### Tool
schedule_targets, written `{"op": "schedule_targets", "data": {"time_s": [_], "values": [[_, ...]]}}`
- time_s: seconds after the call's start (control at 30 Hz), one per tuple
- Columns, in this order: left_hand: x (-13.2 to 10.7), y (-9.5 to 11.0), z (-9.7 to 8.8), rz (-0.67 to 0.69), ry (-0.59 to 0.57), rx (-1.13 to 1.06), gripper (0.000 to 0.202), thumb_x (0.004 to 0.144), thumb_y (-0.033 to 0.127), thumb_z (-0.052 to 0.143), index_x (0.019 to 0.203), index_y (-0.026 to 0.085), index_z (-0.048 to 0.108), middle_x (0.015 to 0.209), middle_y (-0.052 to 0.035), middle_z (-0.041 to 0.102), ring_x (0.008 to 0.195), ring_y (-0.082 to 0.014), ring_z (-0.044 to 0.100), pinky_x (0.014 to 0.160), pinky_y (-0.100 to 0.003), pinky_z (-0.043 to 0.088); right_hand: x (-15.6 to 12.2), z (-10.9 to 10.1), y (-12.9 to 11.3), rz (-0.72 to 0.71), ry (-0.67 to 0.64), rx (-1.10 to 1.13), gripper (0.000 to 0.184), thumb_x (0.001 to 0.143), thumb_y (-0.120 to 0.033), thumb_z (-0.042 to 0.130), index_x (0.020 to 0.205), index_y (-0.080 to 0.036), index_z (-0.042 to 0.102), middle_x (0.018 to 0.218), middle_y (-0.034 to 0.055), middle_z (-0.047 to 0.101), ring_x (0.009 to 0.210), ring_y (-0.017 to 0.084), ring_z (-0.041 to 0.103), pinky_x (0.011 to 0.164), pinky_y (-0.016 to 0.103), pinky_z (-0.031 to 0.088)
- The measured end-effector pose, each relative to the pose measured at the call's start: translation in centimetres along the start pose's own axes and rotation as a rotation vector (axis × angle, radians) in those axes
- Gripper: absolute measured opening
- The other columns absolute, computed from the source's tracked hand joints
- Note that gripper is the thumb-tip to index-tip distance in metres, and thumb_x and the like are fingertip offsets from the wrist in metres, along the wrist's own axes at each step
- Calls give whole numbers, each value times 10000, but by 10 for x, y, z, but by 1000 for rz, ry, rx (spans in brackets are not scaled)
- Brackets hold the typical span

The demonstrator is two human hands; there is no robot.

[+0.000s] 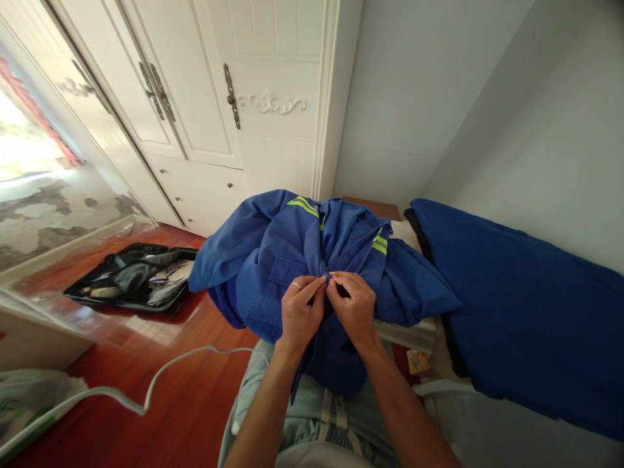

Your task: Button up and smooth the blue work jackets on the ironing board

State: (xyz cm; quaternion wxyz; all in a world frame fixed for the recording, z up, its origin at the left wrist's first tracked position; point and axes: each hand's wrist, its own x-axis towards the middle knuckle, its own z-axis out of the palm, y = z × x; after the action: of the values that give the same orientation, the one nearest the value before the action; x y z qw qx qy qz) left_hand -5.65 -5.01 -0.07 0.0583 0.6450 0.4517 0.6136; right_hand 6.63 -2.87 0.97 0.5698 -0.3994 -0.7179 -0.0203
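A blue work jacket [273, 253] with yellow-green reflective strips lies bunched up in front of me, its lower part hanging over my lap. My left hand [303, 309], with a ring on one finger, pinches the jacket's front edge. Right beside it, my right hand [351, 305] pinches the same edge, and the fingertips of both hands nearly meet there. Whatever small part of the edge sits between the fingertips is mostly covered by them. A flapped pocket [287, 270] shows just left of my hands.
Past the jacket stands a white wardrobe [277, 149]. An open black suitcase [131, 276] with things in it lies on the red wooden floor [205, 377]. A white cable [146, 396] crosses the floor at left. Dark blue cloth [526, 312] spreads at right, near the grey wall.
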Motion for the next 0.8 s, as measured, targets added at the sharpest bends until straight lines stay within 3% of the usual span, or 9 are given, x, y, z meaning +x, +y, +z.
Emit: {"op": "schedule_targets", "data": {"time_s": [0.1, 0.23, 0.4, 0.57, 0.7, 0.8], "values": [[-3, -2, -1, 10, 20, 6, 194, 918, 146, 599, 1011, 209, 757, 923, -56, 723, 843, -154, 684, 783, -294, 580, 2, -1, 2, -4, -47, 30, 133, 891, -127, 560, 826, -195, 654, 867, 68, 729, 838, 195, 679, 807, 358, 565], [-8, -5, -1, -8, 48, -6, 195, 914, 143, 603, 1015, 203, 758, 945, -61, 730, 870, -159, 691, 796, -298, 579, 9, -13, 9, 36, -254, 171, 109, 914, -184, 565, 909, -202, 673, 992, 66, 737, 950, 199, 683, 889, 369, 549], [-9, -4, -1, -195, 18, -113, 176, 895, 181, 625, 1021, 213, 744, 981, -51, 759, 899, -181, 715, 848, -340, 586, 24, -27, 15, 100, -432, 240, 225, 991, -240, 497, 1046, -214, 714, 1042, 62, 737, 993, 191, 687, 918, 344, 549], [-7, -6, -3, -453, 33, -350, 260, 827, 214, 685, 1084, 172, 680, 970, -71, 757, 917, -195, 724, 852, -332, 580, 37, -28, 21, -64, -550, 230, 226, 985, -241, 541, 1090, -242, 741, 1034, 51, 728, 967, 180, 691, 890, 324, 567], [-8, -6, -3, -571, 28, -542, 315, 808, 260, 714, 1103, 166, 654, 964, -78, 757, 911, -191, 726, 848, -319, 574, 42, -30, 25, -210, -619, 157, 235, 969, -216, 565, 1129, -213, 736, 1072, 65, 732, 993, 190, 692, 917, 331, 568], [-8, -5, -1, -622, 41, -563, 340, 798, 320, 748, 1084, 163, 652, 957, -78, 754, 894, -185, 722, 830, -306, 569, 43, -30, 25, -309, -628, 53, 226, 954, -198, 572, 1101, -175, 742, 1068, 86, 743, 989, 212, 698, 911, 351, 572]]}}
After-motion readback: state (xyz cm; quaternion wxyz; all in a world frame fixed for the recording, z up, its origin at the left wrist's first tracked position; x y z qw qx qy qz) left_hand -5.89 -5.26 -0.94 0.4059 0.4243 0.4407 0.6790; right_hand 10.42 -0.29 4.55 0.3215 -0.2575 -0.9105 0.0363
